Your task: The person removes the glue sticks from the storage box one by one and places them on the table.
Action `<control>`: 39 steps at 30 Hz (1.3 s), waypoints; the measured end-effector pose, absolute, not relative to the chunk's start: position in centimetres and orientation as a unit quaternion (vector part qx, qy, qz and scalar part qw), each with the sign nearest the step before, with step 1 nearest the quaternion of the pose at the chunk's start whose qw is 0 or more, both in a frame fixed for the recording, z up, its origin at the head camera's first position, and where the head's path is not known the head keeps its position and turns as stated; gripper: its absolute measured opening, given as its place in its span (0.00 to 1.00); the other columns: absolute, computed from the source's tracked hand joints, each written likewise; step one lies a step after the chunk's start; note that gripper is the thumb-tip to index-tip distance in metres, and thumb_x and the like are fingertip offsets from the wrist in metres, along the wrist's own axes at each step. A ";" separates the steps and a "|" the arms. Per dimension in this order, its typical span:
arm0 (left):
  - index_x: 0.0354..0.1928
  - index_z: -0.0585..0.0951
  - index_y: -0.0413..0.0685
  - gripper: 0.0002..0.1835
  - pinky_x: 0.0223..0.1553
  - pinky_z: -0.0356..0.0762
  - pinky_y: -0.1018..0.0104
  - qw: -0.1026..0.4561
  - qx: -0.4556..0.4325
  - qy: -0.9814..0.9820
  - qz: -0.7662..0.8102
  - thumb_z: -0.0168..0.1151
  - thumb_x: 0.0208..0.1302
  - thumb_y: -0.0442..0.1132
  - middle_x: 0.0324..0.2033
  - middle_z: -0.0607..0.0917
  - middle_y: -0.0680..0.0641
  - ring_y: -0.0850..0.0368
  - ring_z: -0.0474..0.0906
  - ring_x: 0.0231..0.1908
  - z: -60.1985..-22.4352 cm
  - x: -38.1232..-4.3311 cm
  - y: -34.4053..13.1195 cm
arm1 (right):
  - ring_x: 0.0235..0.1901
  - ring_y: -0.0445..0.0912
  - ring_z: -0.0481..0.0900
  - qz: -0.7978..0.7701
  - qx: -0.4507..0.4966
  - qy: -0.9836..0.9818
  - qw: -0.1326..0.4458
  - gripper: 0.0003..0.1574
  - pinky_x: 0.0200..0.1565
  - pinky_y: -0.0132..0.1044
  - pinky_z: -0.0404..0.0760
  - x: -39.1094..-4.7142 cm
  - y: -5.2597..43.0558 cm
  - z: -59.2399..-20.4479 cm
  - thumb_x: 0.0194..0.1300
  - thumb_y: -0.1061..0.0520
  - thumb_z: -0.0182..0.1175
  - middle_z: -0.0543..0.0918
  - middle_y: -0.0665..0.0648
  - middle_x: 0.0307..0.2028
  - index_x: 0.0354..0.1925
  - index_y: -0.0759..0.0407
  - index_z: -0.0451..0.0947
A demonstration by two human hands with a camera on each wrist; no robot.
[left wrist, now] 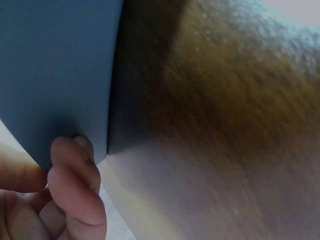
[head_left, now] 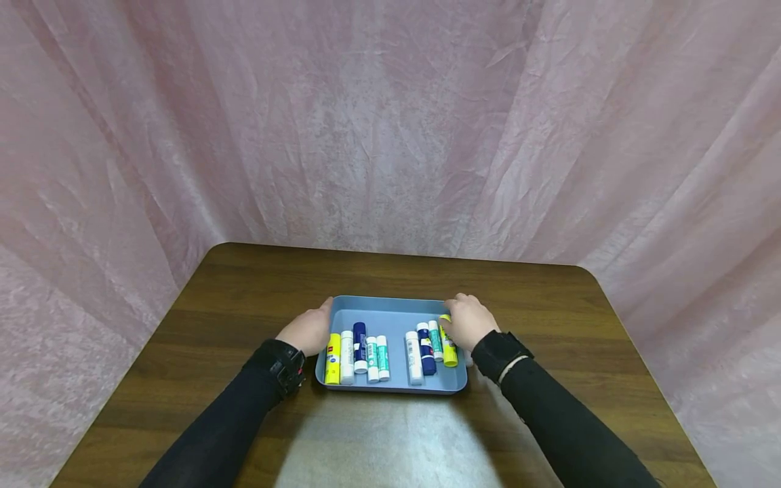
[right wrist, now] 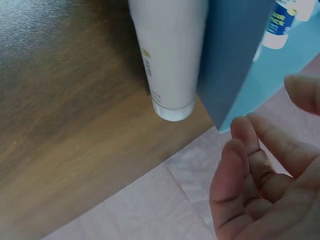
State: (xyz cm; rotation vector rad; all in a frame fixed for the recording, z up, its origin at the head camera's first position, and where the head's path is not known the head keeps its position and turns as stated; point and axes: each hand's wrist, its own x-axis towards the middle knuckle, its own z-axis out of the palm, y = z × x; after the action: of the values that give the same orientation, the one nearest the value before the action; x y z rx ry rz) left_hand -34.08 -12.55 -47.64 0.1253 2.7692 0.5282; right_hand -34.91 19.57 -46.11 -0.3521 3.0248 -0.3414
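- Evidently, the wooden worktop (head_left: 274,285) is bearing everything; its smooth-looking top could be letting things slide too freely.
- The blue tray (head_left: 378,313) is resting near its middle, with two groups of glue sticks (head_left: 346,358) lying inside; a one-sided lift could be spilling them towards the lower wall.
- The left grip (head_left: 310,332) is curling its fingers against the tray's outer wall, towards 10 o'clock; whether it is pinching, I cannot tell. Light fingertip contact could be slipping.
- The right grip (head_left: 472,322) is spanning the 2 o'clock corner, thumb and fingers standing apart, visibly clamping nothing; its inward thumb could be nudging the yellow stick (head_left: 449,349) at 3 o'clock.
- A white tube (right wrist: 175,65) is sitting outside, just beside the 3 o'clock wall; a sideways tray shift could be shoving it.
- The paired green-and-white sticks (head_left: 383,359) are lying at 7 o'clock; being round, they could be rolling under tilt.
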 end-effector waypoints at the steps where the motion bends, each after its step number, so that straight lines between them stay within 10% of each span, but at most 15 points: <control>1: 0.80 0.50 0.38 0.32 0.69 0.70 0.44 0.160 0.043 0.969 0.186 0.43 0.79 0.35 0.68 0.75 0.35 0.42 0.73 0.68 -47.7 -34.1 -12.6 | 0.54 0.56 0.77 -0.101 -0.120 0.987 0.039 0.26 0.59 0.52 0.79 -34.9 19.5 -46.3 0.69 0.50 0.65 0.83 0.63 0.54 0.60 0.63 0.81; 39: 0.80 0.50 0.38 0.33 0.68 0.70 0.42 0.164 0.041 0.967 0.190 0.43 0.78 0.34 0.69 0.74 0.34 0.40 0.73 0.68 -47.8 -34.2 -12.7 | 0.56 0.55 0.73 0.007 -0.162 0.986 0.034 0.31 0.60 0.49 0.75 -34.8 19.6 -48.6 0.68 0.42 0.66 0.78 0.61 0.55 0.59 0.62 0.79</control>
State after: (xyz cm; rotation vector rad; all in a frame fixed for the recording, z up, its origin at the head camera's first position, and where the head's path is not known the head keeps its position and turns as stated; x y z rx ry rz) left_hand -34.15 -12.72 -47.79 0.1161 2.7562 0.5409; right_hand -34.76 19.60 -48.60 -0.4986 3.0328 0.0203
